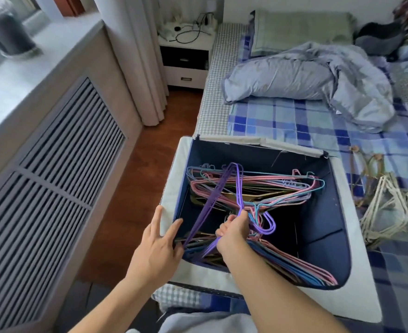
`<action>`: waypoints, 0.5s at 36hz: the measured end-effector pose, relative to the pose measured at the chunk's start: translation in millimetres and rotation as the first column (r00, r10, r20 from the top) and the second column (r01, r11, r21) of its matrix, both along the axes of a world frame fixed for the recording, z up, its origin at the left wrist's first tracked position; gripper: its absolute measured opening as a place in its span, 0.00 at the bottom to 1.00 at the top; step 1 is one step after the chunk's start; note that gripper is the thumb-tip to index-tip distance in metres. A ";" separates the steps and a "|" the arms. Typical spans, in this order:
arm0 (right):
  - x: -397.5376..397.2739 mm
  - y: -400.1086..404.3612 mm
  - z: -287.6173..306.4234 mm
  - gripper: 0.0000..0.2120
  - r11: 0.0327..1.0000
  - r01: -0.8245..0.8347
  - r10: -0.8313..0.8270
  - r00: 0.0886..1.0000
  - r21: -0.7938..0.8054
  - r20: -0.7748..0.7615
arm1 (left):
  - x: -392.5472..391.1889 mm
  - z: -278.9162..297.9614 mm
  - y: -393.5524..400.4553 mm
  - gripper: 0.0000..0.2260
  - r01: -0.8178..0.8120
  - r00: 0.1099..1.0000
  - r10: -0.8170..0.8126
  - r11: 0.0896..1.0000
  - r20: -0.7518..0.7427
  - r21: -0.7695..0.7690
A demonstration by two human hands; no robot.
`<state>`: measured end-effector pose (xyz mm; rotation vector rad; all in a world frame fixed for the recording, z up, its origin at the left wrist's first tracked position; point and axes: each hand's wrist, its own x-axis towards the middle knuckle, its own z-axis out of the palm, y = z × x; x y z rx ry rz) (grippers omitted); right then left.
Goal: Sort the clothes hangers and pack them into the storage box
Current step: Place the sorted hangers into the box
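Observation:
A fabric storage box (356, 227), white outside and navy inside, sits open on the bed's near corner. Pink, blue and green wire hangers (258, 188) lie stacked inside at the back, and another stack (301, 265) leans along the near right wall. My right hand (233, 233) grips a bunch of purple hangers (216, 195) near their hooks, inside the box. My left hand (156, 246) rests at the box's left rim, fingers straight, touching the purple hangers' lower corner. A pile of beige hangers (387, 210) lies on the bed right of the box.
The bed has a blue plaid sheet (294, 121), a crumpled grey-blue duvet (318, 78) and a green pillow (301, 30). A white nightstand (186, 58) stands at the head. A slatted radiator cover (54, 150) lines the left; wooden floor (130, 188) runs between.

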<state>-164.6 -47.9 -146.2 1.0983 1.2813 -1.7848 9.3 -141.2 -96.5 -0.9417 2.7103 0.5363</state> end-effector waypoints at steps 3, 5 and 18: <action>0.9 7.8 2.0 0.21 0.999 0.018 -0.018 1.000 0.040 -0.002 | -1.6 1.1 -0.2 0.28 0.001 1.000 -0.001 1.000 -0.008 0.013; 3.5 10.4 5.1 0.22 0.998 0.022 -0.022 1.000 0.054 -0.003 | -2.7 0.5 -0.4 0.28 0.004 1.000 -0.004 1.000 -0.013 0.001; 25.1 25.0 27.7 0.25 0.998 -0.055 0.059 0.987 0.035 -0.149 | -0.6 -3.0 1.4 0.30 -0.010 0.999 0.009 1.000 -0.040 -0.015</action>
